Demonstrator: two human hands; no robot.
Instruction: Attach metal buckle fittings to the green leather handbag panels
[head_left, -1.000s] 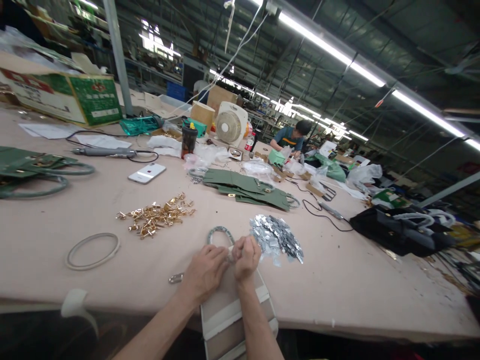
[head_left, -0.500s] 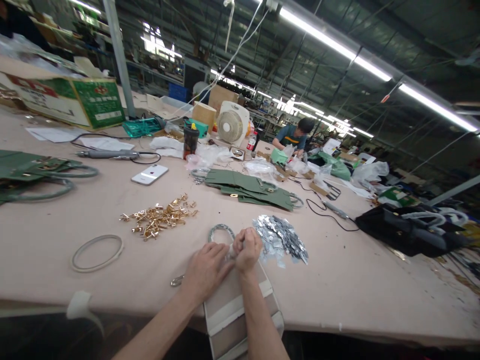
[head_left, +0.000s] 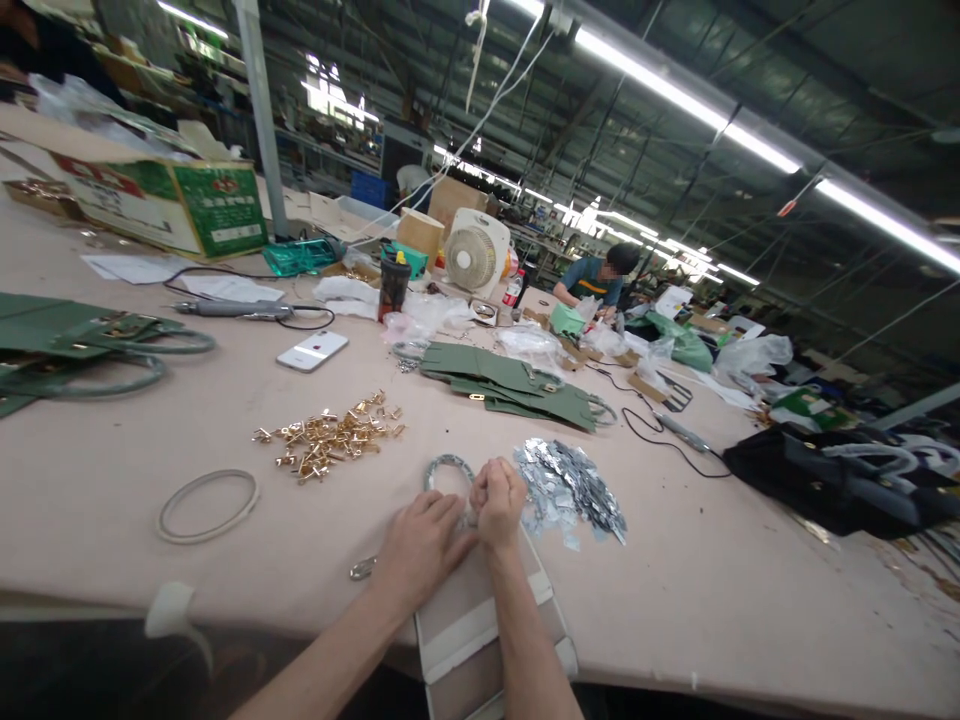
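Bag (head_left: 455,600) under both hands. Left hand (head_left: 421,545) bent over it near its handle (head_left: 448,461), grip hidden, cannot tell; right hand (head_left: 499,500) curled tight alongside, contents unseen. Likely best: bag held flat, steady, right-hand effort small and controlled

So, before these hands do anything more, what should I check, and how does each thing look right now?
1. Left hand on the bag panel: ok, it lies over the upper part.
2. Right hand closed near the foot of the looped handle: ok, it looks curled shut.
3. Something pinched inside that hand: cannot tell, the fingers hide it.
4. Panel fully on the table: not ok, its near end extends past the edge.
5. Gold metal fittings apart from both hands: ok.
6. Silver metal plates clear of the right hand: cannot tell, they look very close.
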